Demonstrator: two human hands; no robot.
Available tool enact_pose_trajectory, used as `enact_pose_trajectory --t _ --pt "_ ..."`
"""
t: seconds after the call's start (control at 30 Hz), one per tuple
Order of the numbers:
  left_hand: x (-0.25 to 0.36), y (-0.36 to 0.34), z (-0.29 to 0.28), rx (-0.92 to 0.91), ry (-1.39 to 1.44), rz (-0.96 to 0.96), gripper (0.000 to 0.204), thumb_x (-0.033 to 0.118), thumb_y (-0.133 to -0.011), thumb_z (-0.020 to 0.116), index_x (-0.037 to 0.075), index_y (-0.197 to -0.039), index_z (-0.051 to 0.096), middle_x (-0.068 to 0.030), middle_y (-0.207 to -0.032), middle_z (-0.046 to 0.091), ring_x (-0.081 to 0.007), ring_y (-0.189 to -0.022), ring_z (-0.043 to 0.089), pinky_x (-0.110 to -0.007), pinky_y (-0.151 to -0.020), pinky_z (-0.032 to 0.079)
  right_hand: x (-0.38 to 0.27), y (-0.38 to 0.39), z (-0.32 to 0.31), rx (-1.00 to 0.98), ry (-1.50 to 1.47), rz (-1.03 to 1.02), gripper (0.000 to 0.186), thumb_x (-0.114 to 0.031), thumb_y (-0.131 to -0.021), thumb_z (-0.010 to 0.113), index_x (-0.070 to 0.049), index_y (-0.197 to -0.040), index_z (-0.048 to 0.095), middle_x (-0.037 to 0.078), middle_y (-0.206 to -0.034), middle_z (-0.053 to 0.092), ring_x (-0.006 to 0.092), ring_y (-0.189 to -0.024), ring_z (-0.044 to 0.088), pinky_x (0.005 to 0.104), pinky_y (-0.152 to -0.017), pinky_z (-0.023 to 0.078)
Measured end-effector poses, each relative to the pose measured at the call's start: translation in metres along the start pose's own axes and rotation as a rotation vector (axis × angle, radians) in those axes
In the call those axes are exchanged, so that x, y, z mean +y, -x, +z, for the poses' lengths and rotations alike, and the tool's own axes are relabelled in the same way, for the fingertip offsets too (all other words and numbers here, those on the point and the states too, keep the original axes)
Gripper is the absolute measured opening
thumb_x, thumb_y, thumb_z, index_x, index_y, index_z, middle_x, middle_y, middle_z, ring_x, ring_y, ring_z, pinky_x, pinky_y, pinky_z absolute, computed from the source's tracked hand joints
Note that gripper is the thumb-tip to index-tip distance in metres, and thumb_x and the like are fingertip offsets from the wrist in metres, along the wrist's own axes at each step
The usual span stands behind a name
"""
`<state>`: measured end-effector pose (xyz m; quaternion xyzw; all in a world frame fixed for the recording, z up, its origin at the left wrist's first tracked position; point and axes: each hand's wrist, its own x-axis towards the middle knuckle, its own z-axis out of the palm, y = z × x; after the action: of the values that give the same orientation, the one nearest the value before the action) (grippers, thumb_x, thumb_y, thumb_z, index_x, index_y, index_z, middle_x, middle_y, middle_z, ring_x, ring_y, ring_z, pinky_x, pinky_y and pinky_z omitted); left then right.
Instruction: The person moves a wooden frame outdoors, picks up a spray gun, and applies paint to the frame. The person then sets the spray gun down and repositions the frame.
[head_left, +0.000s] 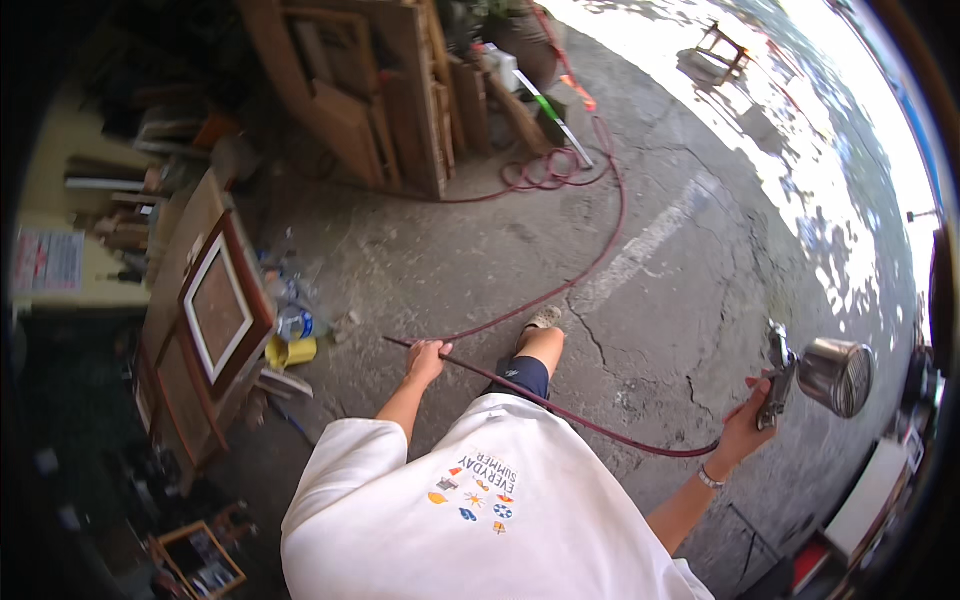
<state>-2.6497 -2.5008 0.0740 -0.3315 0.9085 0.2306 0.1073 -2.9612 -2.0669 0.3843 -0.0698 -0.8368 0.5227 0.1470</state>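
Note:
My right hand (pixel 740 428) is closed round the grip of a metal spray gun (pixel 776 388), held out to the right above the concrete. A shiny round metal cup (pixel 838 377) is attached to the gun. From near that hand a dark red hose (pixel 590 424) sags across in front of my body to my left hand (pixel 427 360). The fingers of my left hand are wrapped round the hose, and a short stretch sticks out to its left. Beyond that hand the hose runs away over the floor to loose loops (pixel 545 172).
At the left, framed wooden panels (pixel 218 300) lean beside a yellow container (pixel 291 352) and plastic bottles. Tall wooden boards (pixel 420 110) stand at the back. A small wooden stool (pixel 722 50) sits in sunlight at the far right. Cracks run through the concrete floor (pixel 660 300).

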Motion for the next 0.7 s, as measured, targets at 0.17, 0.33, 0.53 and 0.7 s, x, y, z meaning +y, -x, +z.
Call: enact_pose_trajectory --t 0.17,0.33,0.53,0.7 --pt "0.136 -0.094 0.022 -0.169 -0.091 0.067 0.04 0.041 -0.1 0.053 0.006 -0.088 0.067 -0.0211 -0.096 0.07 -0.0436 -0.096 0.063 -0.052 -0.085 0.047 0.03 -0.111 -0.027 0.143 0.032 0.03 0.044 -0.041 -0.098 0.064 0.001 -0.109 0.07 0.005 -0.087 0.072 0.0033 -0.037 0.046 0.0231 -0.033 0.029" --pt "0.267 -0.204 0.033 -0.292 -0.152 0.079 0.044 0.046 -0.1 0.053 0.006 -0.087 0.065 -0.0218 -0.094 0.07 -0.0446 -0.095 0.064 -0.054 -0.08 0.047 0.04 -0.243 -0.029 0.201 0.018 0.007 0.046 -0.042 -0.097 0.066 0.003 -0.107 0.07 0.009 -0.085 0.072 0.0042 -0.037 0.047 0.0213 -0.032 0.03" --pt "0.439 -0.344 0.012 -0.264 -0.075 0.206 0.045 0.048 -0.098 0.055 0.005 -0.086 0.064 -0.0239 -0.086 0.067 -0.0471 -0.09 0.063 -0.055 -0.076 0.047 0.04 -0.39 -0.031 0.124 0.003 0.045 0.046 -0.043 -0.096 0.066 0.002 -0.102 0.069 0.008 -0.084 0.071 0.0039 -0.037 0.047 0.0212 -0.033 0.031" --pt "0.539 -0.436 0.002 -0.184 -0.057 0.302 0.044 0.047 -0.098 0.056 0.005 -0.086 0.063 -0.0239 -0.085 0.067 -0.0479 -0.087 0.062 -0.055 -0.076 0.047 0.047 -0.496 -0.018 0.116 -0.009 0.075 0.047 -0.045 -0.095 0.067 0.001 -0.101 0.069 0.007 -0.079 0.07 0.0037 -0.037 0.047 0.0214 -0.033 0.03"
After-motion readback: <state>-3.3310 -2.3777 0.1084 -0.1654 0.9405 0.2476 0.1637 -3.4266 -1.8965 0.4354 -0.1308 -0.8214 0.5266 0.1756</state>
